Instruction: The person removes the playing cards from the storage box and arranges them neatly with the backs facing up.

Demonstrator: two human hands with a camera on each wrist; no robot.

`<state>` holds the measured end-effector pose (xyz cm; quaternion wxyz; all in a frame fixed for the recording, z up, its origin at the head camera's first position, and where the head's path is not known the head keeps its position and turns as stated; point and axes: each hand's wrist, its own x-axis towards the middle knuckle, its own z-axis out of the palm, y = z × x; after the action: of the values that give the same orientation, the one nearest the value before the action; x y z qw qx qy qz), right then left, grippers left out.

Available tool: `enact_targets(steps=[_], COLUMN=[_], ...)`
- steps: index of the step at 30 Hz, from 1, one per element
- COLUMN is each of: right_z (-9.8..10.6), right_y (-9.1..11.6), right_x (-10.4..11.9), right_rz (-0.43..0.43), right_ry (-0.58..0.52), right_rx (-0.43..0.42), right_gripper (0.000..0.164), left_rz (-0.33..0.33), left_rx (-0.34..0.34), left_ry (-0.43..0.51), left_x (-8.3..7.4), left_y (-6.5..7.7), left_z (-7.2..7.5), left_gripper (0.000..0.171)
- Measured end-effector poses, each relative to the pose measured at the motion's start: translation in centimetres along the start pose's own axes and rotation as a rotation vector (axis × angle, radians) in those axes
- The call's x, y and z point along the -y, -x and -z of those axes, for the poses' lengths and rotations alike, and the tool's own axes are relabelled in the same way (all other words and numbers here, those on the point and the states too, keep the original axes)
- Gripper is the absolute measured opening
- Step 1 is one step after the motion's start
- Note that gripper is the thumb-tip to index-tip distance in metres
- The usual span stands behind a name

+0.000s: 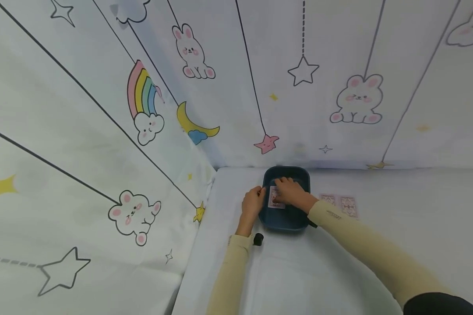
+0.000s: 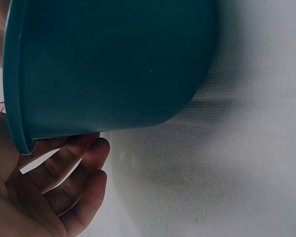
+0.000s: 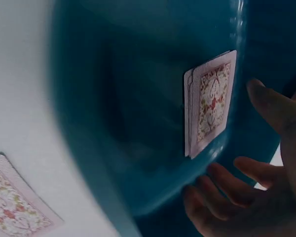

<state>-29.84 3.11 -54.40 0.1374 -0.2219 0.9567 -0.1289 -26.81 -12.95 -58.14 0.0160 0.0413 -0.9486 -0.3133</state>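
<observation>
A dark teal plastic basin (image 1: 295, 224) stands on the white table, its tall outer wall (image 2: 118, 64) filling much of the left wrist view. At its left rim, my left hand (image 1: 253, 202) grips the edge, with the fingers (image 2: 84, 158) against the outside wall. The thumb is hidden there. A small stack of playing cards (image 3: 212, 103) with a red floral back lies inside the basin. Over that stack reaches my right hand (image 1: 293, 192). In the right wrist view its fingers (image 3: 227, 185) are spread and apart from the cards, holding nothing.
Two more cards, one a face-down playing card (image 1: 348, 206), lie on the table to the right of the basin. A small black object (image 1: 258, 239) is by the left wrist. White cloth walls (image 1: 236, 100) with printed animals and stars rise behind and on the left.
</observation>
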Motion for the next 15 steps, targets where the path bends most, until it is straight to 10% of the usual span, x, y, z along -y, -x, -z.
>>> enact_targets(steps=[15], right_z=[-0.3], right_y=[-2.5], right_x=[-0.6], right_rz=[-0.082], right_ry=[0.004], right_rx=[0.175], right_gripper=[0.086], left_rz=[0.008], left_rx=[0.001], left_ry=[0.0], left_x=[0.0], left_y=[-0.1], left_z=[0.1], left_gripper=[0.034])
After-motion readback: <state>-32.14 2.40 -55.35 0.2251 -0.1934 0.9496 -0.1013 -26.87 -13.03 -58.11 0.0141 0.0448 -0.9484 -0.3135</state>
